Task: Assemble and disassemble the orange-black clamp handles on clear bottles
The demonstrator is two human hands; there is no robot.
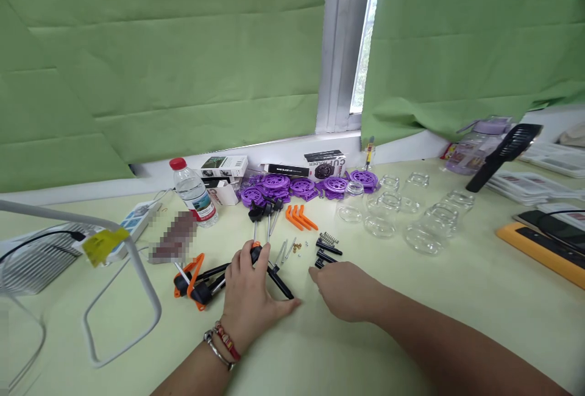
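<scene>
My left hand (251,292), with bracelets at the wrist, is spread over a black part (280,281) on the table, its fingers at a round black knob and its thumb by the part's lower end. Metal rods with black ends (269,219) stretch away beyond it. My right hand (345,289) is closed at the short black tubes (326,256); its fingertips are partly hidden, so what they grip is unclear. Springs (329,238), thin screws (284,251) and small brass pieces (297,247) lie between and beyond the hands. Orange levers (301,217) are farther back.
Purple discs (275,183) and boxes (223,166) line the back, with a water bottle (194,193) at left. Clear glass-like pieces (425,231) stand at right. Black-and-orange assemblies (194,286) and a grey metal frame (150,298) are at left.
</scene>
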